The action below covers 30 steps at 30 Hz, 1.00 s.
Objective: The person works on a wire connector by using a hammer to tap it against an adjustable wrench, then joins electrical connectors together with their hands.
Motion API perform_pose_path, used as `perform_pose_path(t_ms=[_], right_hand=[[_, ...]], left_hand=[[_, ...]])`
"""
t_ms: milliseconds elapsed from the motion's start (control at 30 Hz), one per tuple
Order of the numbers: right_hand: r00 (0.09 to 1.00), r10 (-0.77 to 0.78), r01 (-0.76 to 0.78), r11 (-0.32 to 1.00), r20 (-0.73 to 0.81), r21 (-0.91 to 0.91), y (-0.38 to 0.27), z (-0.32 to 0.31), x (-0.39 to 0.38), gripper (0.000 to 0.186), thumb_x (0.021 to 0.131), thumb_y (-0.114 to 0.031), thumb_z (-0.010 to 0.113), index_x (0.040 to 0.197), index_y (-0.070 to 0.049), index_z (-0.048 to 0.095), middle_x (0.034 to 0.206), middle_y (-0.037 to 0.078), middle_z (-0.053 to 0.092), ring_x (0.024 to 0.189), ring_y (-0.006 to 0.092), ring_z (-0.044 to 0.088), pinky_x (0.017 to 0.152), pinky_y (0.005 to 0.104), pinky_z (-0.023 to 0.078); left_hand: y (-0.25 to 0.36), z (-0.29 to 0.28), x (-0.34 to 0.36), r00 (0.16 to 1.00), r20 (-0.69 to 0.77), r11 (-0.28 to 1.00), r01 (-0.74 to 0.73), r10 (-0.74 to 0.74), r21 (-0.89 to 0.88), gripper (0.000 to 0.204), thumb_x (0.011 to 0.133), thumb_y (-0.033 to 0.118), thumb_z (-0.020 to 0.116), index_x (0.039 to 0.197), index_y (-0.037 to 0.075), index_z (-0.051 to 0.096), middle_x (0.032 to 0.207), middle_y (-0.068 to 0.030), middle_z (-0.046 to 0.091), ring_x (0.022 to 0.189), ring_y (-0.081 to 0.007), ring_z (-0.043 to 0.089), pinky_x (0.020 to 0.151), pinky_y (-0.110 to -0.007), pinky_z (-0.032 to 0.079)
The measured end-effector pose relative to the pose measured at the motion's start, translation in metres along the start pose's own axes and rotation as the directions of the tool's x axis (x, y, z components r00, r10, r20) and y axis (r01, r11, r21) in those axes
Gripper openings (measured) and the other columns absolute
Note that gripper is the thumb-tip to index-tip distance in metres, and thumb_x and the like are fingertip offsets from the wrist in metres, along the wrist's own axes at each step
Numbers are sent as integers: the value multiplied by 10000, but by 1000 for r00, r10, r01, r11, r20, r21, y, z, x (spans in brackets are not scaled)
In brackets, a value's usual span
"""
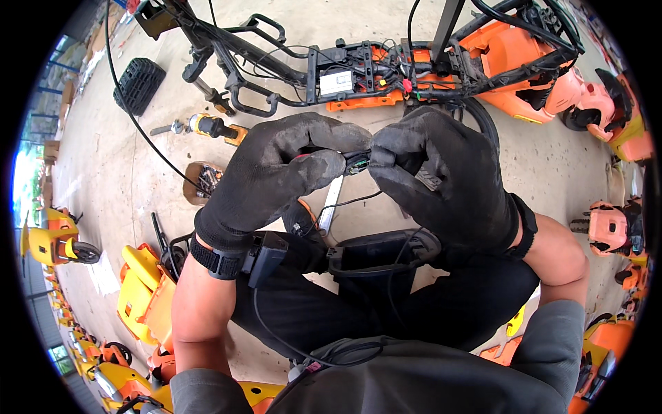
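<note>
My left hand (286, 162), in a black work glove, pinches a small black electronic part (357, 163) between thumb and fingers. A bit of green circuit board shows on this part, and some red peeks out by the left thumb. My right hand (434, 162), gloved the same way, closes its fingertips on the other end; most of the part is hidden by the gloves. A thin black cable (355, 201) hangs below the hands. Beneath them, a black plastic shell (383, 252) lies between my legs.
Ahead stands a stripped scooter frame (386, 69) with wiring and a white box (336, 83). To the left are a yellow power tool (214, 127), a tub of small parts (200, 193) and a black crate (140, 84). Yellow and orange scooters (58, 238) line both sides.
</note>
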State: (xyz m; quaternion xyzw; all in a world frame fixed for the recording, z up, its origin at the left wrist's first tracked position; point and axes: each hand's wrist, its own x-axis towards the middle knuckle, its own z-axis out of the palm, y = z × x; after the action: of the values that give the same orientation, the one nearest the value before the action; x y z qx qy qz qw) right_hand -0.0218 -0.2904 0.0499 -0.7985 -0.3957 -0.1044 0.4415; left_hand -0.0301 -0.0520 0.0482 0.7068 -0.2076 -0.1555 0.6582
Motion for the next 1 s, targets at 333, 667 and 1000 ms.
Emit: perform_pose_path(t_ms=[333,667,1000], right_hand=[[960,241,-277,883,139,380,2,-5,1,177,856,-59,699,994,2,607,792,39,639,663,74,584,598,237,475],[969,176,-224,922,173,316,6,-12,6,153,861,-67,692,967,-1,604,782,48,626,681,90,585,624,258,480],[997,16,-22,996,69,87,8,-11,4,224,752,-35,759,923,-44,613,799,61,625,695,190,611,632,308,472]], left_hand=[[-1,3,1,999,-36,998,32,-34,-57,375,901,196,619,1189,-44,629,1114,-113,662,1065,-177,611,926,-309,477],[-5,1,3,998,-31,997,44,-46,-70,367,898,185,603,1165,-67,607,1189,-163,627,1087,-224,609,965,-344,467],[-8,3,5,1000,-13,990,14,-16,-143,374,914,206,611,1169,-67,611,1189,-170,624,1091,-241,613,966,-362,476]])
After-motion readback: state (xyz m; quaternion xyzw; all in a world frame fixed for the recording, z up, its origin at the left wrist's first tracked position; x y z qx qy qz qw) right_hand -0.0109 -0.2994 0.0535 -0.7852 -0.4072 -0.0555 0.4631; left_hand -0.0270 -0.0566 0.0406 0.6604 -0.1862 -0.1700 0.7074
